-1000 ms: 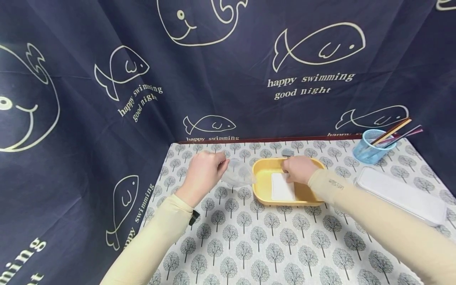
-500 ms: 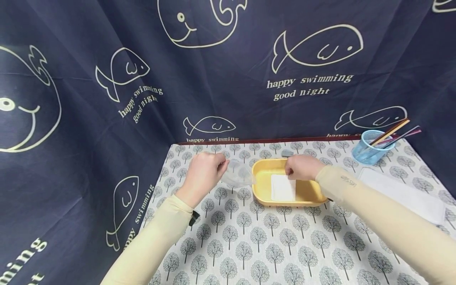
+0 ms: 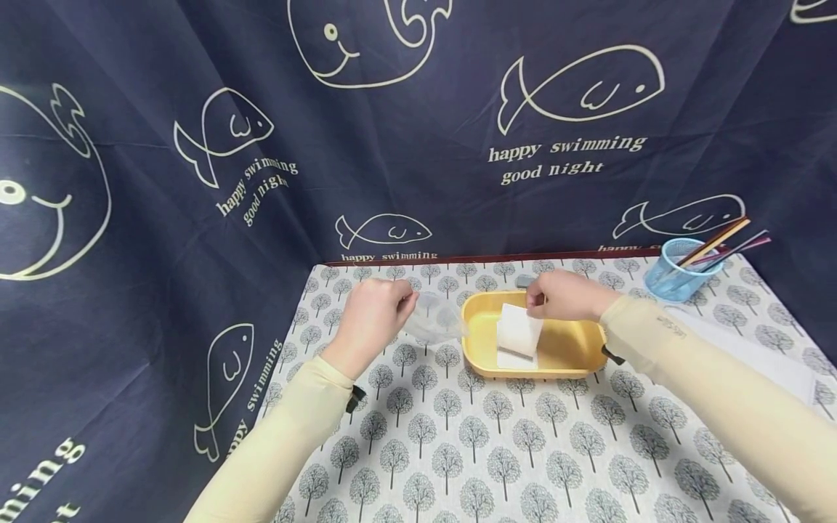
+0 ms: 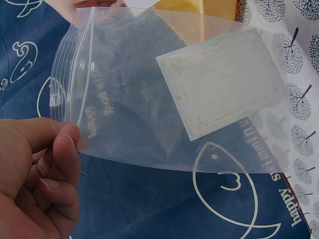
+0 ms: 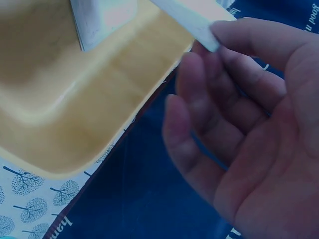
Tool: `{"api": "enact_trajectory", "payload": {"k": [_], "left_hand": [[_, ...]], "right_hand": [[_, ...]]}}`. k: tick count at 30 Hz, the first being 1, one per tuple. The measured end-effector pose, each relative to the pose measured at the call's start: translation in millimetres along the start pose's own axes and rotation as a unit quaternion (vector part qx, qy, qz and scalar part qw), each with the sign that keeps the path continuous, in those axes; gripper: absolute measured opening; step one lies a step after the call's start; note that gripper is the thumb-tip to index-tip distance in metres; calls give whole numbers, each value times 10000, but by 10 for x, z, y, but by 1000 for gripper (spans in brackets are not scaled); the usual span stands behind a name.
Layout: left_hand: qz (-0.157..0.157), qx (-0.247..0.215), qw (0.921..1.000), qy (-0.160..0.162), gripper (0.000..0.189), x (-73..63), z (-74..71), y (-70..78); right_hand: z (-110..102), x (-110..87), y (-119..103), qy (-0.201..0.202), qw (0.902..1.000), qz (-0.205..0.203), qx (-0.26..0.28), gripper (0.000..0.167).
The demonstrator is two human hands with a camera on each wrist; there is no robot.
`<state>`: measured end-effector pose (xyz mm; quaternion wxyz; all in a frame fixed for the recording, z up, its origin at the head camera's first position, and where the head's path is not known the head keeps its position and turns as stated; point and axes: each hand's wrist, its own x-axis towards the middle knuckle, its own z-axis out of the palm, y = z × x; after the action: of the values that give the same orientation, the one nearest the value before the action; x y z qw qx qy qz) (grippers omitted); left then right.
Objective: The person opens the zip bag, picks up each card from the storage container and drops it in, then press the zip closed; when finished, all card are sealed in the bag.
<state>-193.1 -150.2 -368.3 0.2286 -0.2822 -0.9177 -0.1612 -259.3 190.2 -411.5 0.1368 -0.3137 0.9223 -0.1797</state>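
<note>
My left hand (image 3: 378, 319) pinches the zip edge of a clear zip bag (image 4: 129, 104) between thumb and forefinger. Inside that bag lies a pale card (image 4: 224, 82) with an ornate printed border. To the right is a yellow tray (image 3: 575, 352), with my right hand (image 3: 567, 294) over its far rim. Thumb and fingers there pinch the corner of a white card (image 3: 521, 328), which hangs tilted above the tray; the right wrist view shows this card (image 5: 192, 20) nearly edge-on. Further white cards (image 5: 104, 17) lie on the tray's floor, their number unclear.
A blue mesh pen cup (image 3: 680, 272) with several sticks or pens stands at the back right. In front of it, a long white case (image 3: 745, 356) is partly hidden by the right sleeve. A small grey object (image 3: 525, 281) sits behind the tray.
My right hand has risen slightly from inside the tray, lifting one white card off the others. The left hand and the bag have stayed in place.
</note>
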Motion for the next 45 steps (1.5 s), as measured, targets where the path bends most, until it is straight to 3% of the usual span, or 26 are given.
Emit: {"api": "enact_trajectory", "payload": {"k": [4, 10, 19, 26, 33, 37, 45], "left_hand": [[3, 34, 10000, -15, 22, -3, 7, -15], [14, 28, 10000, 8, 26, -4, 2, -20], [-14, 48, 10000, 0, 27, 0, 4, -25], [-1, 51, 10000, 33, 27, 0, -6, -25], [-26, 69, 10000, 21, 29, 5, -2, -16], [-58, 60, 10000, 5, 29, -1, 0, -8], [-16, 55, 9999, 88, 29, -13, 7, -9]], "right_hand": [[-43, -19, -39, 393, 9991, 133, 49, 14], [-103, -45, -93, 1379, 9904, -115, 17, 15], [-240, -127, -357, 2528, 9667, -374, -114, 17], [-345, -205, -593, 3272, 9404, -922, -60, 20], [-370, -243, -813, 3648, 9147, -1628, 607, 23], [-321, -235, -933, 3653, 9027, -2040, 1009, 25], [-187, -185, -1038, 3476, 9104, -2147, 659, 23]]}}
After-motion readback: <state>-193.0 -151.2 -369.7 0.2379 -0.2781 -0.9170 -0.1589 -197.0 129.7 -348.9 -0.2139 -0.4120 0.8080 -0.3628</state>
